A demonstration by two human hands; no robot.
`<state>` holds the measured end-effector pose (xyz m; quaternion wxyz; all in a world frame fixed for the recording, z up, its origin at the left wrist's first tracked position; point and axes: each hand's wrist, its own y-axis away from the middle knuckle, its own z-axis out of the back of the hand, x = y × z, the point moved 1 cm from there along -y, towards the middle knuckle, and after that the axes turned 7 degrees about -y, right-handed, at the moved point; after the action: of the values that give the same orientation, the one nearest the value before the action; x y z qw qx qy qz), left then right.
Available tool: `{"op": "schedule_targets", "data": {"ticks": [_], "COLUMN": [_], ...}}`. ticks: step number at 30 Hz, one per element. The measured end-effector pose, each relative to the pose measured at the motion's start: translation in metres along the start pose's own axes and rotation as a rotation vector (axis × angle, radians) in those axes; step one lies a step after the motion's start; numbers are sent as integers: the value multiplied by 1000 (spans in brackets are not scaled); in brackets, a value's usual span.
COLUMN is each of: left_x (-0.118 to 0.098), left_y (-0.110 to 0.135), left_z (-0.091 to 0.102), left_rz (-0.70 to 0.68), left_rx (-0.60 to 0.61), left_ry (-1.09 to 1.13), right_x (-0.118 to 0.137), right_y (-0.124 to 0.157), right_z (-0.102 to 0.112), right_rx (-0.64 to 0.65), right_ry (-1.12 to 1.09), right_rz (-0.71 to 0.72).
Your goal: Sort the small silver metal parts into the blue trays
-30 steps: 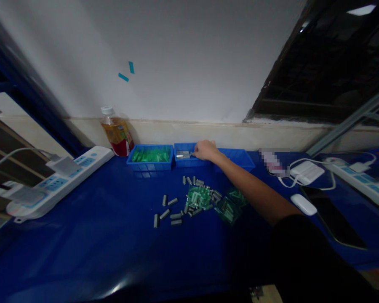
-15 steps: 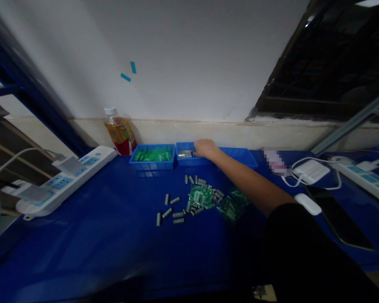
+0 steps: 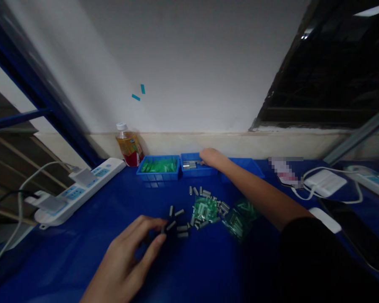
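Left hand (image 3: 126, 261) is pinching toward the sleeves (image 3: 177, 223), small grey metal cylinders lying scattered just beyond its fingertips. Thumb and forefinger are standing narrowly apart; a hold on one cannot be confirmed. Judged light, rigid, smooth and prone to rolling, so gripping across the middle is advisable. Right hand (image 3: 210, 156) is reaching into the tray (image 3: 196, 171) of like parts, its fingers hidden and its grip indeterminable.
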<state>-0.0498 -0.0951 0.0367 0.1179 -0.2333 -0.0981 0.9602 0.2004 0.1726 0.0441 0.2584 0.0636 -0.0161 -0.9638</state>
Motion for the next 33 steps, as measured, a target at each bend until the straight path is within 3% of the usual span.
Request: {"op": "schedule_targets", "data": {"ticks": [4,8,10,14,17,21,25,27,30,33], "left_x": [10,13,12,6,-8,-30,-39,-34,-17,7], "left_y": [-21,-30,-42,-76,-99,-117,-130,-135,-136,-130], "left_z": [-35,-38,-32,-23,-25,-35,-40,-37,-29,-23], "left_rz": [40,-28,-62,-46,-86,-201,-261,-278,-304,-352], "left_rx": [204,290,242,117,191,311,335,296,294,445], "left_ry": [-117,-88,-9,281,539,607,572,439,201,87], "right_x": [-2,0,11,53,85,98,82,63,26,-5], "right_y": [-3,9,28,88,131,156,153,143,120,88], "right_z": [1,7,10,10,1,-11,-11,-8,-2,3], "right_rx": [-22,-70,-188,-556,-586,-611,-643,-634,-571,-420], "right_ry": [-18,-67,-197,-580,-636,-626,-523,-446,-381,-301], "right_rz": [-16,-24,-10,121,289,258,143,57,-108,-194]}}
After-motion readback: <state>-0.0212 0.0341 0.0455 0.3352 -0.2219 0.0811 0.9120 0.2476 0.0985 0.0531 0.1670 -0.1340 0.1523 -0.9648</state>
